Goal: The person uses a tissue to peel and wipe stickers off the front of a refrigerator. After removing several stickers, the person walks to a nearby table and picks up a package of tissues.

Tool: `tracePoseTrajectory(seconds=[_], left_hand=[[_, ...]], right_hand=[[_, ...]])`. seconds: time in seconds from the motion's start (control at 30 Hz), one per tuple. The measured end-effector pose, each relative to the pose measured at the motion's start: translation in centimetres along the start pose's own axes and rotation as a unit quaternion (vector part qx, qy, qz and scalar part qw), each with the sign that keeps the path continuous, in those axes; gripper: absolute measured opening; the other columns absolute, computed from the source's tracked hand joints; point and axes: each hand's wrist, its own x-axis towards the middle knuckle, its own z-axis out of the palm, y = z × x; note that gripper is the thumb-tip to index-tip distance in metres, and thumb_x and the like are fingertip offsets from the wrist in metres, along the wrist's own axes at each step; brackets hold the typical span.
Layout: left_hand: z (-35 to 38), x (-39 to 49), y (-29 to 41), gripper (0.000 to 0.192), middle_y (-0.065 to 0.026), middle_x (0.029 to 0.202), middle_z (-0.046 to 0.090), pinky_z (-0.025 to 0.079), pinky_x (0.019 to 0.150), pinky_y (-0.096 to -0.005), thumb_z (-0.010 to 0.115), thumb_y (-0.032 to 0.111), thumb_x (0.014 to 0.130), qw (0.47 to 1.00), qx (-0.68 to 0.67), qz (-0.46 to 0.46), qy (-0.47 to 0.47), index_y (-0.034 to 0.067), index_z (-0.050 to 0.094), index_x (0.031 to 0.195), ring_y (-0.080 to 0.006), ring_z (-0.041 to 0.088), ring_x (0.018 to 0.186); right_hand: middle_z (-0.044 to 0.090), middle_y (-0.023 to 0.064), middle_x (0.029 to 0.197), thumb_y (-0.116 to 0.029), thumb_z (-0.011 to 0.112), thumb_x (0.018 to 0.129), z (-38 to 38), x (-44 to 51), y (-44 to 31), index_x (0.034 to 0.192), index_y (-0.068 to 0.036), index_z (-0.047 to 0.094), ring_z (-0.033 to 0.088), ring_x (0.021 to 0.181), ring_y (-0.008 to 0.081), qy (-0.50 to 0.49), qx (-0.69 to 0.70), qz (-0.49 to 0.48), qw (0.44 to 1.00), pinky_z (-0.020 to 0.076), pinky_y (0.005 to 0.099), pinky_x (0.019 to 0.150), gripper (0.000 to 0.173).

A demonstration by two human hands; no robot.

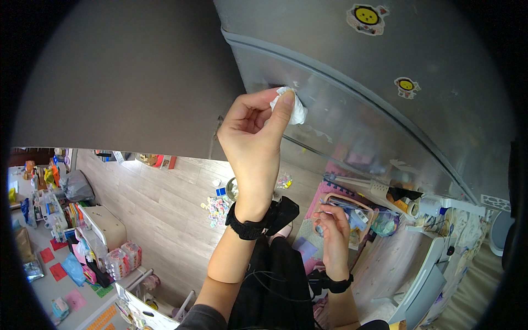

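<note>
Raised in front of a grey refrigerator door (330,103), my left hand (258,128) pinches a crumpled white tissue (298,112) between thumb and fingers. The tissue is at or very near the door surface; I cannot tell whether it touches. Whitish marks and scraps of residue (321,134) show on the door around it. Lower down, my right hand (335,235) hangs with loosely bent fingers, and nothing is clearly visible in it. Two cartoon stickers, an upper one (366,16) and a lower one (406,87), are on the upper door.
On the wood-look floor (165,198) lie a pile of small colourful stickers or cards (218,210), a blue box (220,192) and a metal bowl (231,189). A cluttered table (37,284) stands left. On the right are a pink foam mat (326,181), a basket (367,231) and a monitor (425,297).
</note>
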Motion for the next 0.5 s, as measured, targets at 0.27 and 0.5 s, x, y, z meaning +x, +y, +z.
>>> tracePoseTrajectory(seconds=[0.27, 0.5], left_hand=[[0.02, -0.05, -0.06, 0.014, -0.0053, 0.086, 0.067, 0.048, 0.070, -0.0175, 0.072, 0.005, 0.084, 0.999, 0.028, -0.016, 0.016, -0.002, 0.065, 0.093, -0.0055, 0.061, 0.076], [0.35, -0.35, 0.12, 0.014, -0.0056, 0.088, 0.067, 0.048, 0.072, -0.0181, 0.072, 0.004, 0.084, 1.000, 0.007, 0.004, 0.006, -0.003, 0.065, 0.093, -0.0060, 0.061, 0.077]], right_hand=[[0.060, 0.0054, 0.103, 0.000, 0.053, 0.088, 0.11, -0.27, 0.07, 0.105, 0.000, 0.060, 0.060, 0.095, 0.0158, -0.010, -0.004, -0.008, 1.000, 0.0472, 0.0271, 0.080, 0.018], [0.060, 0.0059, 0.103, -0.003, 0.055, 0.090, -0.05, -0.56, 0.01, 0.105, -0.001, 0.060, 0.061, 0.096, 0.0158, -0.001, -0.001, -0.006, 1.000, 0.0472, 0.0273, 0.079, 0.016]])
